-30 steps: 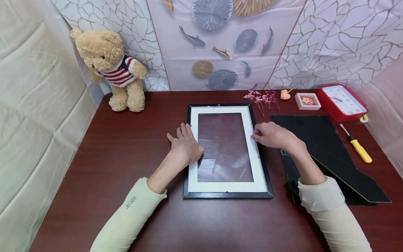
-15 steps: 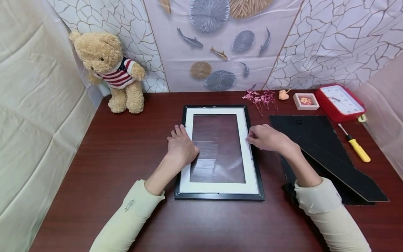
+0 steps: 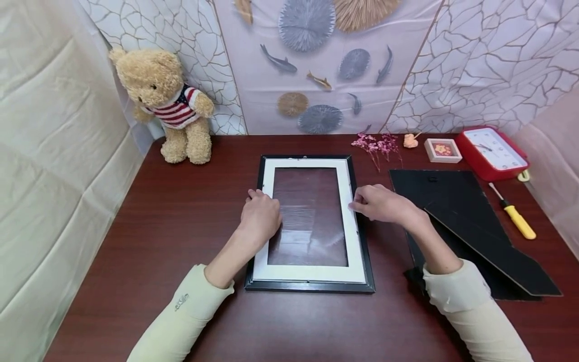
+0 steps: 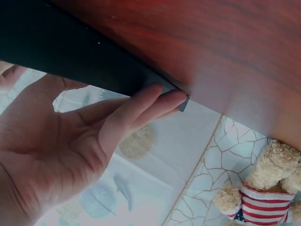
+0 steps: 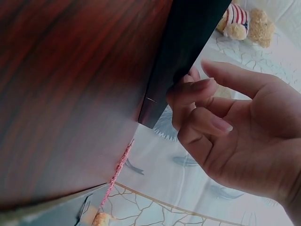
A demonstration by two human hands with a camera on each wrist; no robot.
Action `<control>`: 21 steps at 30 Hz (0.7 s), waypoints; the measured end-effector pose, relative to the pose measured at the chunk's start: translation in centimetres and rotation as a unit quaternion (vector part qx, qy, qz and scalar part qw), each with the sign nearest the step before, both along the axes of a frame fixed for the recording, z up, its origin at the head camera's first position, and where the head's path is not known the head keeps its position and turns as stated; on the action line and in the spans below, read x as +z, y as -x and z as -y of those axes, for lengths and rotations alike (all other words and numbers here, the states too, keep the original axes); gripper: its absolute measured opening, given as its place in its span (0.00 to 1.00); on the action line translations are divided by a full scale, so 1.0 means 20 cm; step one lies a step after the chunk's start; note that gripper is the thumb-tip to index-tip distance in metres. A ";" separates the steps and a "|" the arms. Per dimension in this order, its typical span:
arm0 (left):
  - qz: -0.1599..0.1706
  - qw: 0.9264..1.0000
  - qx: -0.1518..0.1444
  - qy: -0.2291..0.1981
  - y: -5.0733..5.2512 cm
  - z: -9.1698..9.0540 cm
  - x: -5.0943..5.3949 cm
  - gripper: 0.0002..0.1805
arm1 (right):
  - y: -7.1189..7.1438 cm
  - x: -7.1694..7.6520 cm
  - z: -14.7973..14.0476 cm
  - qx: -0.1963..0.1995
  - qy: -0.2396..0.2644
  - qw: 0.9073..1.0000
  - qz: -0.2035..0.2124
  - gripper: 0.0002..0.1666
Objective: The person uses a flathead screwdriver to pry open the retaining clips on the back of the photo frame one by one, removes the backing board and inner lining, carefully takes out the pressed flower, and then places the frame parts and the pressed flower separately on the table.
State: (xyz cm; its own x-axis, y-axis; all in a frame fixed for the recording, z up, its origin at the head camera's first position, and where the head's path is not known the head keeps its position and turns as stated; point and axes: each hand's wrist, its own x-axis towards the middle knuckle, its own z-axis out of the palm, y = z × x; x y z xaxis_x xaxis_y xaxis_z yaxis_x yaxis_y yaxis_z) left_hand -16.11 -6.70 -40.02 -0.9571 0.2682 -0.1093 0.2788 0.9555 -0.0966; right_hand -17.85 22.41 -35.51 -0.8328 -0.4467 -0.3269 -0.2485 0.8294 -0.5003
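A black picture frame (image 3: pixel 309 287) lies on the table, with a white mat (image 3: pixel 312 273) round a clear pane (image 3: pixel 307 216). My left hand (image 3: pixel 261 216) grips its left side; in the left wrist view the fingers (image 4: pixel 141 106) bend against the outer wall and the thumb lies over the rim. At the right side my right hand (image 3: pixel 380 202) holds the rim with bent fingers. The right wrist view shows the index finger at the frame's top edge, the other fingers (image 5: pixel 202 125) curled and the thumb raised above it. Small dark tabs line the inner rim.
To the right lies a black backing board (image 3: pixel 452 191) with its stand leg. Beyond it are a yellow screwdriver (image 3: pixel 520 222), a red clock (image 3: pixel 493 152), a small white box (image 3: pixel 443 150) and pink dried flowers (image 3: pixel 376 146). A teddy bear (image 3: pixel 169 108) stands at the back left.
The frame has slid a little to the left and sits straighter. My left hand's spread fingers have bent down over its left edge. My right hand has followed the right rim.
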 end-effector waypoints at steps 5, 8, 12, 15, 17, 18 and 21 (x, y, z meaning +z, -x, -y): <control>-0.031 1.000 0.000 0.005 -0.07 -0.04 0.10 0.18 | -0.01 -0.01 0.01 -0.002 -0.005 1.000 -0.012 0.13; -0.044 0.999 0.010 0.007 -0.08 -0.06 0.10 0.14 | 0.00 -0.01 0.01 0.001 -0.006 1.000 -0.013 0.12; -0.043 0.999 0.018 0.008 -0.08 -0.08 0.10 0.13 | -0.01 -0.01 0.02 0.004 -0.008 1.000 -0.011 0.12; -0.042 0.999 0.021 0.009 -0.09 -0.09 0.10 0.14 | -0.01 -0.01 0.02 0.007 -0.008 1.000 -0.012 0.13; -0.052 0.998 0.022 0.008 -0.09 -0.09 0.09 0.14 | -0.01 -0.01 0.02 0.009 -0.008 1.000 -0.015 0.13; -0.061 0.998 0.022 0.007 -0.10 -0.09 0.09 0.14 | -0.01 -0.01 0.01 0.010 -0.008 1.000 -0.016 0.13; -0.098 0.995 0.022 0.005 -0.11 -0.09 0.08 0.15 | -0.01 -0.01 0.01 0.010 -0.008 1.000 -0.020 0.13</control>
